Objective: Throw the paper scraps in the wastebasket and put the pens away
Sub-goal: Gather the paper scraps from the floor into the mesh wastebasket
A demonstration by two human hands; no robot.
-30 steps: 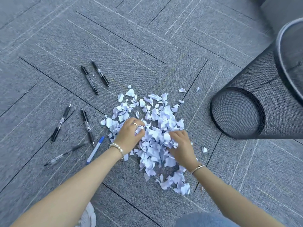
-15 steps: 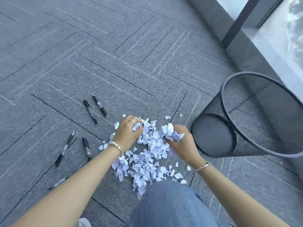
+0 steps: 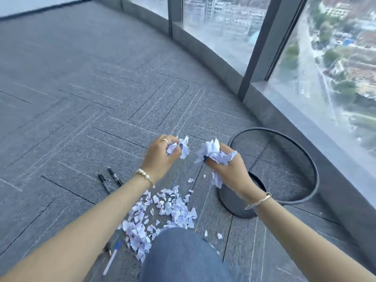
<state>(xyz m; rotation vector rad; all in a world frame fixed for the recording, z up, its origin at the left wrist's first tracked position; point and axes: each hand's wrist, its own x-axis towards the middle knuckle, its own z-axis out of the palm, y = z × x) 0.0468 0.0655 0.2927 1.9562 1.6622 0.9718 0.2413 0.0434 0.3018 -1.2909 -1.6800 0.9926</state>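
My left hand (image 3: pixel 161 154) is raised above the floor, closed on a bunch of white paper scraps (image 3: pixel 180 148). My right hand (image 3: pixel 225 169) holds a bigger bunch of scraps (image 3: pixel 213 152) just left of the black mesh wastebasket (image 3: pixel 301 159), which stands on the carpet to the right. A pile of loose scraps (image 3: pixel 162 212) lies on the carpet below my hands. Two black pens (image 3: pixel 110 179) lie left of the pile. A blue-capped white pen (image 3: pixel 112 256) and a dark pen end lie near my left forearm.
Grey carpet tiles cover the floor. A curved low sill (image 3: pixel 223 64) and tall windows run behind and right of the wastebasket. My knee in blue jeans (image 3: pixel 183 257) is at the bottom, next to the scrap pile.
Both hands have lifted off the pile with scraps in them and moved up and right toward the wastebasket. The view has tilted up, showing the windows.
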